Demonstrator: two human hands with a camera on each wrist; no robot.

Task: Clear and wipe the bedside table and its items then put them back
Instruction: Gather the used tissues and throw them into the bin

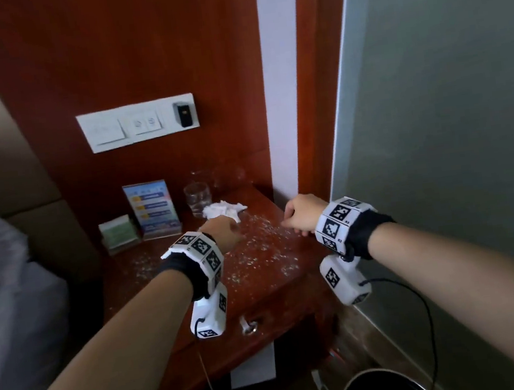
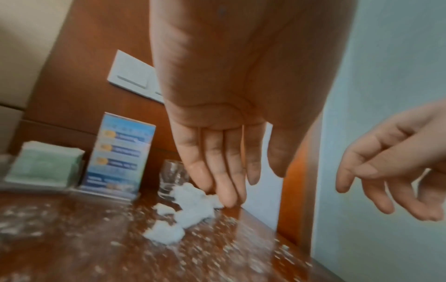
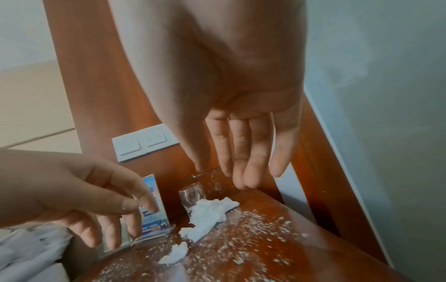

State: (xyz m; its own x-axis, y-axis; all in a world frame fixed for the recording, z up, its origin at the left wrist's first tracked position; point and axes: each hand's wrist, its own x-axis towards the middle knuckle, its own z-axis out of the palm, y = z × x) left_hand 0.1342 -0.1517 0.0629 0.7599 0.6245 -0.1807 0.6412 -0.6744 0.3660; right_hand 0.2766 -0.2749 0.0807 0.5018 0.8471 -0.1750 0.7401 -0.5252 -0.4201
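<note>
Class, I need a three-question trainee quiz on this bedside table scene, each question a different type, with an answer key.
1. True or false: the left hand grips the crumpled tissue.
2. What stands directly left of the drinking glass? A) a lamp B) the blue sign holder C) a phone
3. Fill in: white crumbs are scattered over the ____ top.

Key:
1. False; both it and the right hand hover with straight fingers, holding nothing.
2. B
3. bedside table
</note>
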